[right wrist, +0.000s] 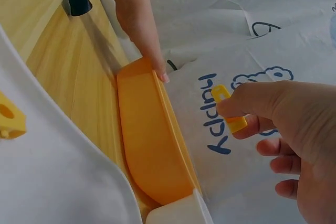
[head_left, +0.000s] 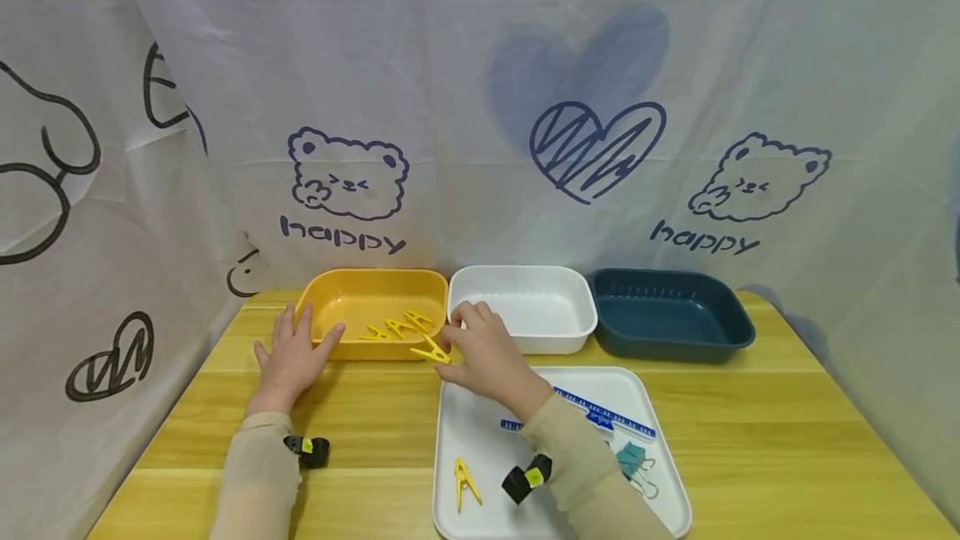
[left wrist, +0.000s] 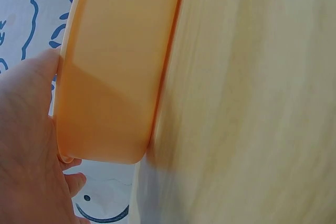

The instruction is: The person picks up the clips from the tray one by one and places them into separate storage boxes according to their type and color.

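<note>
Between thumb and index finger my right hand [head_left: 483,352] pinches a yellow clothespin [head_left: 432,350], held over the front right corner of the yellow bin [head_left: 337,350]. In the right wrist view the pinched clothespin [right wrist: 229,109] shows end-on. Several yellow clothespins [head_left: 397,327] lie inside that bin at its right side. My left hand [head_left: 291,358] rests with spread fingers on the bin's left front rim; in the left wrist view its thumb lies along the rim. Another yellow clothespin [head_left: 465,483] lies on the white tray [head_left: 450,440] below my right forearm.
A white bin [head_left: 525,343] and a dark blue bin [head_left: 667,348] stand right of the yellow one. Blue rulers or strips [head_left: 622,423] and teal binder clips [head_left: 632,458] lie on the tray, partly behind my right sleeve. A printed curtain [head_left: 465,107] hangs behind the wooden table [head_left: 787,440].
</note>
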A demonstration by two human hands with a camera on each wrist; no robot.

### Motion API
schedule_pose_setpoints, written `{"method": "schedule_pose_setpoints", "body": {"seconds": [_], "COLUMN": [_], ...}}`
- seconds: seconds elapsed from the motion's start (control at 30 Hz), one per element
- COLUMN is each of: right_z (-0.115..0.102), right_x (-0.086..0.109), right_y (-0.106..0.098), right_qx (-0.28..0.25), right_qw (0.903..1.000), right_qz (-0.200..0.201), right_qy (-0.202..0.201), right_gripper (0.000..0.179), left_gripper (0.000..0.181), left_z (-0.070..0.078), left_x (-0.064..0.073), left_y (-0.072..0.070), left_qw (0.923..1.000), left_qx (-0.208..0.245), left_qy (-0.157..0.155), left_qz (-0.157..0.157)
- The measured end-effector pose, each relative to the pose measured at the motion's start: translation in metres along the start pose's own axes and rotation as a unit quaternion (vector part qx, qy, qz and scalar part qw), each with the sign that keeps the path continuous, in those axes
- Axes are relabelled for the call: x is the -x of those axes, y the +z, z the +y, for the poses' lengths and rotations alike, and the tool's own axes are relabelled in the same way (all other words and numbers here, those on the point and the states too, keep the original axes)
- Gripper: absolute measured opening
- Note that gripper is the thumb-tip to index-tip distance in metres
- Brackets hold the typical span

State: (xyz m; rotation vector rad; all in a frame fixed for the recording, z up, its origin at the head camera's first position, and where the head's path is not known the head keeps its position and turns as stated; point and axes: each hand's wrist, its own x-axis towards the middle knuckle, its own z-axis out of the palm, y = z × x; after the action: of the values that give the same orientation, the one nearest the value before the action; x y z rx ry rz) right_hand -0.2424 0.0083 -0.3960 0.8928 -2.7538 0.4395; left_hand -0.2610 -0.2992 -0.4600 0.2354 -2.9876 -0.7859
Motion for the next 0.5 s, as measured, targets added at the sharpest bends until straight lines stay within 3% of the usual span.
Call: {"method": "schedule_pose_setpoints", "body": {"seconds": [0.5], "right_z": [-0.005], "right_x": [-0.028], "right_y": [0.007], "right_qx": [-0.011], "right_qw": [0.9997], "right_qz": [0.013], "right_qy": [0.014], "right_gripper": [0.022], "left_gripper": [0.097], "left_z": [0.000], "left_x": [0.000], "left_y": [0.000], "left_qw": [1.0000], "left_qx": [0.001], "left_qy": [0.000], "left_qz": [0.000]}}
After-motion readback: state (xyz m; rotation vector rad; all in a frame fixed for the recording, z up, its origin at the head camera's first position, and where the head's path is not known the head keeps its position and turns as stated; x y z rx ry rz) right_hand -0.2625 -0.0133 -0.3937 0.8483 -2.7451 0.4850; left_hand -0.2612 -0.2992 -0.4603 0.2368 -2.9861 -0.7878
